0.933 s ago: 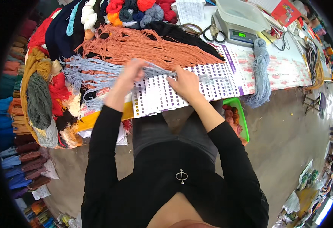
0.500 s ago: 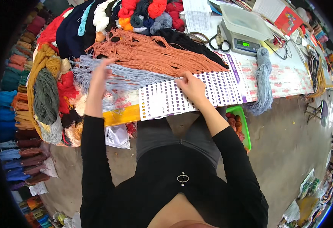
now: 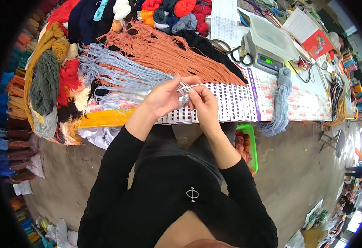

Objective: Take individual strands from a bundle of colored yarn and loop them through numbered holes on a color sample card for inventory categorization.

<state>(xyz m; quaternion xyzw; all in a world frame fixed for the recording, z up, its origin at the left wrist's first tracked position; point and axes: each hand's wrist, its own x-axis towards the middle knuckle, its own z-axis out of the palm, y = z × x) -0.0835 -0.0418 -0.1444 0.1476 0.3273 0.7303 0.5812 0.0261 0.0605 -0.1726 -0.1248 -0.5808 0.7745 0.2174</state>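
Pale blue-grey yarn strands (image 3: 123,70) fan out across the table and narrow to an end between my hands. My left hand (image 3: 164,97) is turned palm up, with the strand ends lying across its fingers and thumb. Pinching the same yarn ends, my right hand (image 3: 203,105) meets it at the front of the table. Beneath both hands lies a white card (image 3: 226,103) punched with rows of dark holes. Orange-brown yarn strands (image 3: 168,53) run through holes along the card's far edge. The exact grip of the left fingers is partly hidden by the yarn.
A digital scale (image 3: 267,62) with a clear plastic tub and black-handled scissors (image 3: 242,53) stand at the back right. A blue-grey skein (image 3: 282,99) hangs over the table edge. Piled yarn (image 3: 46,91) covers the left side. Below is a green basket (image 3: 253,149).
My left hand has come from the far left over to my right hand. The blue-grey yarn ends are now lifted between both hands. The view has shifted slightly.
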